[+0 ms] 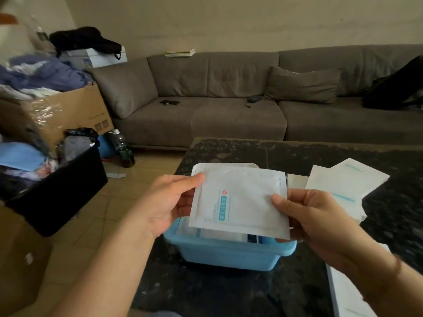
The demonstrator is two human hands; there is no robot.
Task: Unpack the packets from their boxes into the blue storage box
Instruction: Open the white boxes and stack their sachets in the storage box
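Note:
A white packet (240, 200) with teal print and a small red cross hangs flat above the blue storage box (229, 252). My left hand (169, 202) pinches its left edge, thumb on top. My right hand (315, 220) pinches its right edge the same way. The box stands on the dark table (229, 291) and holds other white packets and something dark blue, mostly hidden under the held packet. A white lid (201, 167) shows behind the packet. White packet boxes (345, 184) lie on the table to the right.
A white flat thing (348, 291) lies at the table's front right. Left on the floor stand a black bin (61, 193) of clothes, a cardboard box (68, 110) and a bottle (124, 149). A grey sofa (229, 106) runs behind the table.

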